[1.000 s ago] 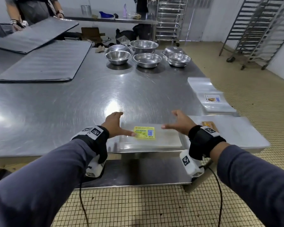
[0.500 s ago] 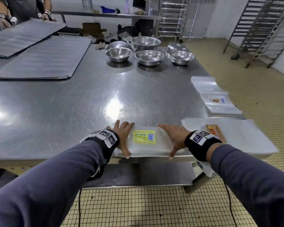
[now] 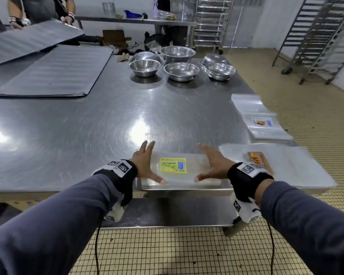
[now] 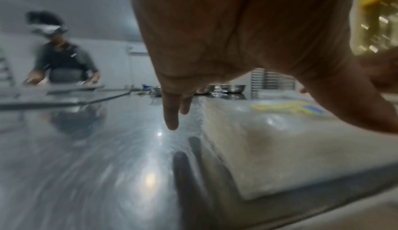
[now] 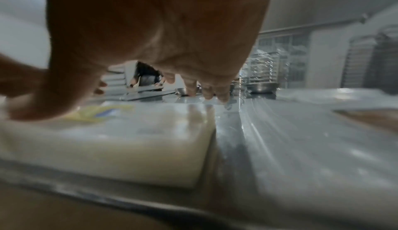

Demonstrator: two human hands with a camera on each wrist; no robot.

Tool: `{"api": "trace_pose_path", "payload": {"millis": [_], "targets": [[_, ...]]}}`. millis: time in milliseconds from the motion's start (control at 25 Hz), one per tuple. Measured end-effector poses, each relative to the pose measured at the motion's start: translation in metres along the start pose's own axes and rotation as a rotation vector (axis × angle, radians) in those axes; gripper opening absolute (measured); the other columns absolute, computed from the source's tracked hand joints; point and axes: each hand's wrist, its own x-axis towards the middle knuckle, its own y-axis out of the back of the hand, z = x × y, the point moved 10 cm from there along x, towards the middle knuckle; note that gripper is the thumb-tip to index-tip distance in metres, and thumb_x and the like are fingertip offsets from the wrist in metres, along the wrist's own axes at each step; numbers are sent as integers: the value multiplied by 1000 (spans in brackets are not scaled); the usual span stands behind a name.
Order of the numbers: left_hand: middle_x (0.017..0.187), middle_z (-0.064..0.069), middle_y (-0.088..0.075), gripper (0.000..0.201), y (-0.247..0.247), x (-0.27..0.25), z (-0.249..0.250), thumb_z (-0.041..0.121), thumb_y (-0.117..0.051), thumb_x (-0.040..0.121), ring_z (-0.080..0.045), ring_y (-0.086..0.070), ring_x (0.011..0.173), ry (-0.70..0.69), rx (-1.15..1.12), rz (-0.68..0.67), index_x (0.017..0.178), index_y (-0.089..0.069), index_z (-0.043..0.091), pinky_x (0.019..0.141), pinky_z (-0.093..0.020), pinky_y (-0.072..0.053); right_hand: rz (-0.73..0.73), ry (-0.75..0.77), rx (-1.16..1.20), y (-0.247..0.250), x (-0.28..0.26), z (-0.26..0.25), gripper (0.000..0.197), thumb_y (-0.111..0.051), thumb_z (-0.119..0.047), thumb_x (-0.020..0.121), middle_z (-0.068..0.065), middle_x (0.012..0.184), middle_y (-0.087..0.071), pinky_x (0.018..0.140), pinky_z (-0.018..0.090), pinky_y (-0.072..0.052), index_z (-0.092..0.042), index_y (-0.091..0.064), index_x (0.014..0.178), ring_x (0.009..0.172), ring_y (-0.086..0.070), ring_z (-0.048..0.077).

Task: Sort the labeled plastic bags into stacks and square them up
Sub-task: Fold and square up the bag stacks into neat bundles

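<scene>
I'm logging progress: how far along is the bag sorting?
Done: three stacks sit apart by label. In hand: both hands, left hand and right hand, flank the Kek Pandan stack, squaring it. Left: the orange-label stack and the far stack look loose.

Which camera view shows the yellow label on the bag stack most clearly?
The head view: the yellow label faces the camera and reads "KEK PANDAN". Both wrist views show it only as a blurred, edge-on yellow and blue patch.
</scene>
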Motion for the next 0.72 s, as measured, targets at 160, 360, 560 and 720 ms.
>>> {"api": "trace_pose_path", "payload": {"millis": [160, 360, 560, 720], "targets": [[153, -19, -22, 78, 16, -12, -31, 41, -53, 92, -33, -31, 137, 211, -524, 185, 148, -14, 2, 112, -39, -29, 267, -272, 378, 26, -17, 31, 77, -64, -26, 88, 17, 151, -27, 107, 30, -28, 0, -19, 145, 137, -31, 29], [144, -19, -37, 52, -6, -25, -30, 31, -45, 98, -32, -42, 123, 321, -919, 118, 138, -36, -1, 101, -43, -36, 150, -478, 465, 11, -22, 41, 63, -56, -21, 93, 20, 145, -36, 98, 28, -36, 7, -27, 141, 131, -39, 32], [146, -20, -35, 50, -12, -23, -20, 23, -44, 99, -34, -35, 133, 338, -885, 96, 139, -34, -5, 111, -42, -30, 82, -519, 445, -1, -15, 36, 50, -58, -14, 91, 20, 137, -47, 86, 26, -39, 10, -42, 131, 124, -48, 32], [145, -21, -37, 48, -12, -20, -22, 20, -43, 99, -33, -36, 133, 361, -881, 118, 138, -34, -7, 111, -40, -30, 52, -530, 423, -4, -13, 34, 43, -54, -14, 93, 20, 135, -49, 95, 29, -40, 10, -47, 128, 123, -49, 32]]}}
